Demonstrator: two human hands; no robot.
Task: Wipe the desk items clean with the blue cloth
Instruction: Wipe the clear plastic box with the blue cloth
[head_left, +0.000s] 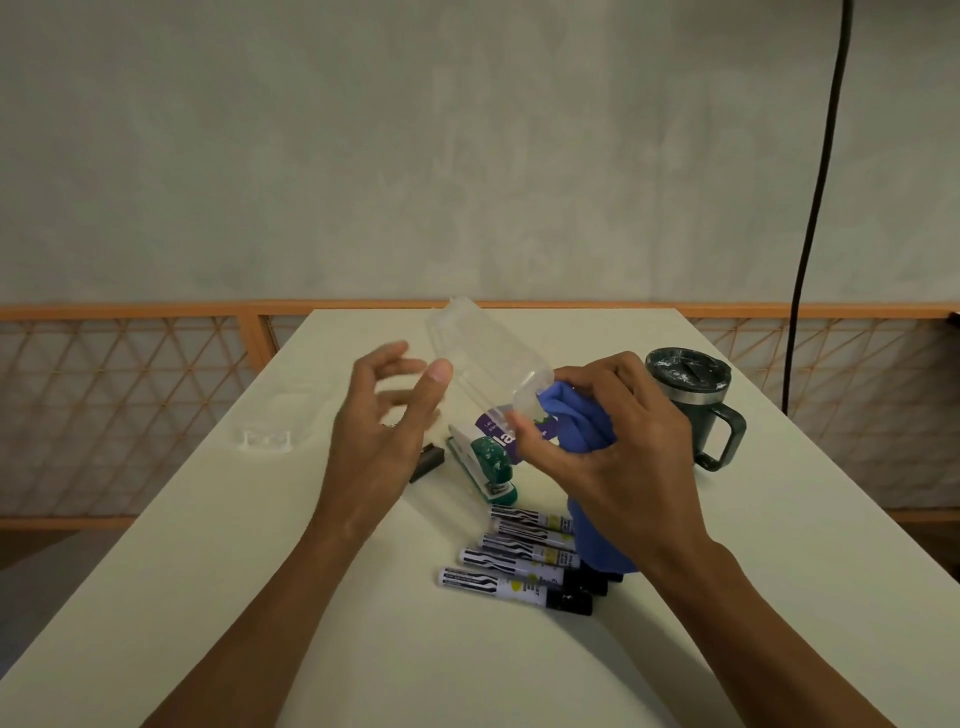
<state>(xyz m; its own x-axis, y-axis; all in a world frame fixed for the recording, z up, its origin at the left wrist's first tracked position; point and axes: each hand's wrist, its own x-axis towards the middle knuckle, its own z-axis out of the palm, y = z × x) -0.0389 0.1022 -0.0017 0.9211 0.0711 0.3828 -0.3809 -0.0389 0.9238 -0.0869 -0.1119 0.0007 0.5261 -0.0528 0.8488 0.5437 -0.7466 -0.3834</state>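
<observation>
Clear case (483, 358) aloft between hands, long axis far-left to near-right.
Right hand (613, 447) clamps cloth (571, 421) on its near end; left hand (384, 410) open beside it.

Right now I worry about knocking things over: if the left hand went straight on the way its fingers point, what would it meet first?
Most likely the clear plastic case held up by the right hand. The left hand is open, its fingers aimed up and to the right at the case and blurred by motion. Depth is unclear from one view.

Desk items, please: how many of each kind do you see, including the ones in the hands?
Markers: 5
Green stapler: 1
Dark mug: 1
Clear plastic pieces: 2
Blue cloth: 1
Small dark block: 1
Purple card: 1
Total: 12
</observation>
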